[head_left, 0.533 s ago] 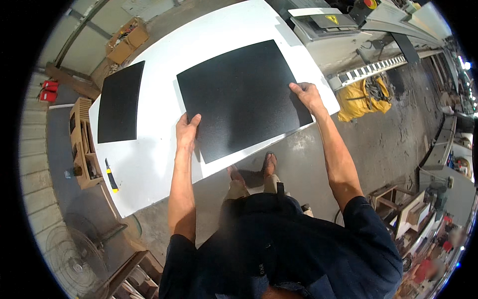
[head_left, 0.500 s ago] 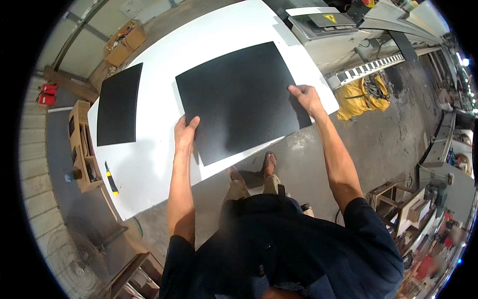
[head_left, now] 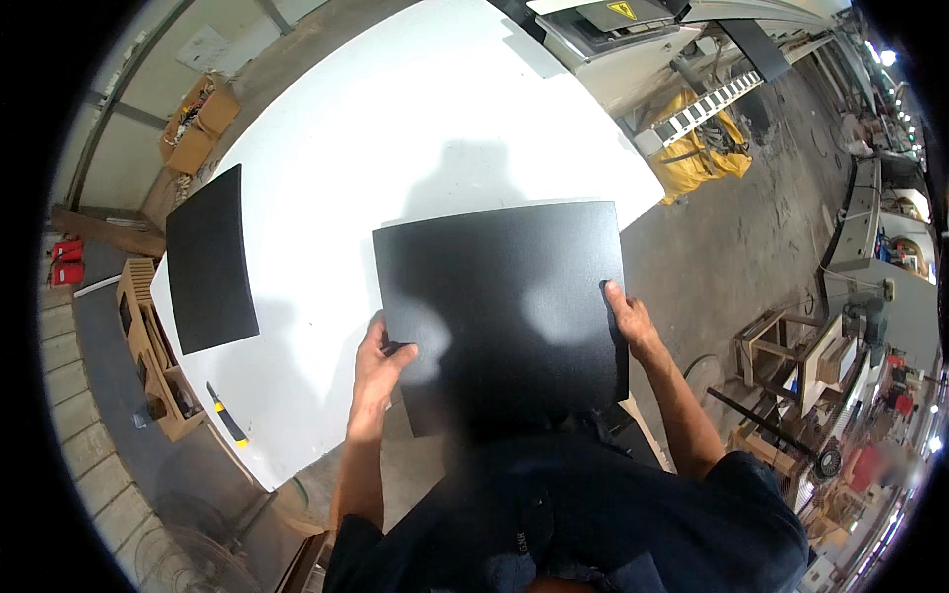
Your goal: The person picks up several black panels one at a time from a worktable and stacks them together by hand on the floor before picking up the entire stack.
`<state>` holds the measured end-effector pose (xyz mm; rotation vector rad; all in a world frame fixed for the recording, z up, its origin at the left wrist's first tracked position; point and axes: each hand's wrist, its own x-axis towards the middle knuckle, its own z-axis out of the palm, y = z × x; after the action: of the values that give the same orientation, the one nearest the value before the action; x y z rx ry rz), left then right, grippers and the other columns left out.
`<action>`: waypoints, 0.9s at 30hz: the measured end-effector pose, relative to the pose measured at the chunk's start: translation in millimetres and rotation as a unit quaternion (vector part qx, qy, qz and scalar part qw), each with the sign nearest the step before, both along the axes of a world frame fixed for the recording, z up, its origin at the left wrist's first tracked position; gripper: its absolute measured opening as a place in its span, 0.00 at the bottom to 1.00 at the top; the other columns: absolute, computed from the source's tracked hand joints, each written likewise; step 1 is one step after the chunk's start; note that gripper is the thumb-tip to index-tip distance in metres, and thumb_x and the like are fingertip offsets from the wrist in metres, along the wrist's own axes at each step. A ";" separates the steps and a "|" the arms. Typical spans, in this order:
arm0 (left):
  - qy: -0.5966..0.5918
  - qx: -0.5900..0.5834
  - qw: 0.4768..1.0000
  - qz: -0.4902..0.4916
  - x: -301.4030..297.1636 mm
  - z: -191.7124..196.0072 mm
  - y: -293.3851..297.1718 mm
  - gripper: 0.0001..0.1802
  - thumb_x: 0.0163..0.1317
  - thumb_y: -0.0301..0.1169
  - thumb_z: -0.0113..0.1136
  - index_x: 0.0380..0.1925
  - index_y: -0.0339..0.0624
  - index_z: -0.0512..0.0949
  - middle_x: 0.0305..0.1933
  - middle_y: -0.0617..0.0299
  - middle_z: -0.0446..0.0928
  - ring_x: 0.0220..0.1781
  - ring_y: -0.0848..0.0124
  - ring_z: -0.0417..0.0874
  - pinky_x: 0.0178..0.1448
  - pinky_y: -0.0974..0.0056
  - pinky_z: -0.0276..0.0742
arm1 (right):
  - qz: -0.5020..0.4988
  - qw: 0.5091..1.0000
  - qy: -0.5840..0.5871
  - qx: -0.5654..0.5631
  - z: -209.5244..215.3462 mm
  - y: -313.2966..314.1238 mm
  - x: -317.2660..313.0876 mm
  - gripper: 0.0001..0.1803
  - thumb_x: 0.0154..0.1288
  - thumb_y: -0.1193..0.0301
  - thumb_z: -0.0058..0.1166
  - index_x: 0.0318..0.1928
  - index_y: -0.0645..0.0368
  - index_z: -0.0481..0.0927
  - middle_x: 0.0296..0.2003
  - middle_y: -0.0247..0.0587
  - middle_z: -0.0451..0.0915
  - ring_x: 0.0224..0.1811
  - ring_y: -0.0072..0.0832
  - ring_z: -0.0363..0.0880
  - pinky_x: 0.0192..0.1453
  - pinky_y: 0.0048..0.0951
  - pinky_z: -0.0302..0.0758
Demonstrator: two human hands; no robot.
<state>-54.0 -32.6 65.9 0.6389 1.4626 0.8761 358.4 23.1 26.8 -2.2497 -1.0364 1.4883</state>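
Note:
A flat black rectangular panel (head_left: pixel 504 287) is held in front of my body, over the near edge of the white table (head_left: pixel 376 119). My left hand (head_left: pixel 383 364) grips its left edge, thumb on the upper face and fingers underneath. At the right edge, my right hand (head_left: pixel 630 318) clasps it the same way. A second black panel (head_left: pixel 211 262) lies flat at the table's left side. Below that panel rests a utility knife (head_left: pixel 228 417) with a yellow and black handle, its blade showing.
An open cardboard box (head_left: pixel 201 124) stands beyond the table's far left. A wooden organizer (head_left: pixel 153 346) sits along the left edge. To the right are a machine with a warning label (head_left: pixel 621 14), a yellow sack (head_left: pixel 704 153) and wooden stands (head_left: pixel 791 356). A fan (head_left: pixel 173 558) stands lower left.
Both hands have drawn the black panel toward my body, off most of the table. The view has shifted, so the second panel and knife appear lower and farther left or right in it.

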 end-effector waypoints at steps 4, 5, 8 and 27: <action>-0.081 -0.009 0.996 -0.026 -5.4 2.4 15.7 0.37 0.50 0.22 0.68 0.62 0.31 0.66 0.53 0.54 0.77 0.56 0.64 0.77 0.62 0.61 0.71 | 0.003 0.998 0.050 0.026 -29.5 -17.6 14.0 0.56 0.61 0.32 0.46 0.60 0.82 0.66 0.57 0.71 0.71 0.61 0.52 0.72 0.64 0.41 0.69; -0.099 -0.014 0.995 -0.024 -5.8 0.0 23.1 0.39 0.48 0.24 0.70 0.62 0.31 0.66 0.53 0.54 0.77 0.57 0.63 0.76 0.62 0.61 0.71 | 0.006 0.997 0.064 0.031 -46.6 -20.7 19.9 0.55 0.61 0.32 0.46 0.60 0.81 0.67 0.57 0.71 0.71 0.61 0.51 0.72 0.64 0.41 0.69; -0.128 -0.019 0.991 -0.046 -10.4 -0.9 35.3 0.42 0.45 0.28 0.74 0.61 0.31 0.67 0.53 0.54 0.77 0.57 0.63 0.77 0.63 0.60 0.71 | 0.017 0.989 0.131 0.060 -59.5 -22.0 22.8 0.53 0.62 0.33 0.45 0.60 0.80 0.68 0.55 0.69 0.73 0.60 0.50 0.73 0.63 0.40 0.69; 0.180 0.289 0.940 0.017 -90.8 114.5 -1.8 0.31 0.37 0.32 0.83 0.43 0.39 0.78 0.38 0.65 0.75 0.39 0.70 0.76 0.44 0.67 0.74 | 0.235 0.817 0.213 0.482 42.1 131.1 -65.9 0.50 0.45 0.31 0.62 0.55 0.62 0.74 0.47 0.43 0.78 0.53 0.34 0.75 0.58 0.36 0.71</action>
<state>-144.8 -34.4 180.4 1.2685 1.5394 1.2818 292.5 154.2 68.9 -0.9424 -1.7261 1.0973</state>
